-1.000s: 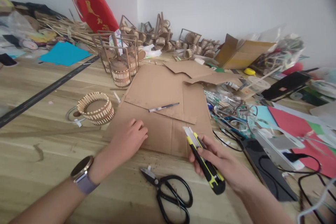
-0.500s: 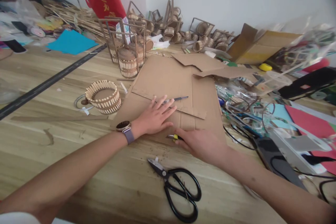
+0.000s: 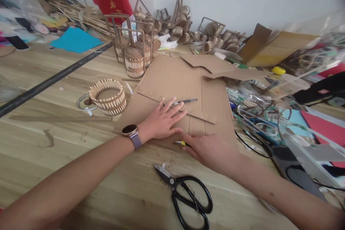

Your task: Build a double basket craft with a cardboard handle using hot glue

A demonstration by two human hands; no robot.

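A large brown cardboard sheet (image 3: 178, 82) lies flat on the wooden table. My left hand (image 3: 161, 122) presses flat on its near part, fingers spread, a watch on the wrist. Its fingertips reach a pen (image 3: 185, 101) lying on the cardboard. My right hand (image 3: 210, 149) is closed round a yellow and black utility knife (image 3: 180, 143), whose tip shows at the cardboard's near edge, just below my left hand. Most of the knife is hidden under the hand.
Black scissors (image 3: 188, 196) lie on the table near me. A round stick basket (image 3: 107, 95) sits left of the cardboard, taller ones (image 3: 134, 57) behind it. Cables and coloured paper (image 3: 291, 122) crowd the right side. A long black ruler (image 3: 54, 79) runs across the left.
My left hand slid forward from the cardboard's near edge and spread flat by the pen. My right hand brought the knife down from mid-air to the cardboard's near edge.
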